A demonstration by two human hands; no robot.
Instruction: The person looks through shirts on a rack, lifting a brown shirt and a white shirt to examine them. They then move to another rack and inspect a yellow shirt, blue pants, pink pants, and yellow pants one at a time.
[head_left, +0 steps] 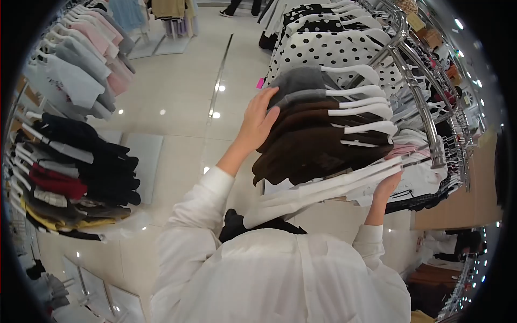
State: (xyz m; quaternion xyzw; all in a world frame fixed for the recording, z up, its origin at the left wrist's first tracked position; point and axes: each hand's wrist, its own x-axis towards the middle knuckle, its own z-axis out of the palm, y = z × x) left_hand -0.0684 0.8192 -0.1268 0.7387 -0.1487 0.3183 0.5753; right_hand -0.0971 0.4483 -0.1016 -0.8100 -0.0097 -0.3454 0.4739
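Head view.

1. Hanging stock: a row of brown tops [318, 153] and, behind them, grey tops [299, 81] hang on white hangers [358, 110] from a chrome rail [414, 91]. The brown fabric is dark, plush-looking and closely packed. The row sits right of centre, at arm's reach above the person's white sleeves.
2. Left hand [258, 121]: fingers apart and extended, laid flat against the shoulder edge of the grey and brown tops. It closes on nothing.
3. Right hand [386, 188]: raised under the rail, fingertips touching the white garment [323, 191] that hangs just in front of the brown tops. Whether the fingers close on it cannot be told.
4. Surroundings: polka-dot tops [323, 48] hang further along the rail.
5. Markings: a pink tag [260, 83] projects beside the grey tops, too small to read. A faint print on the front brown top is illegible.
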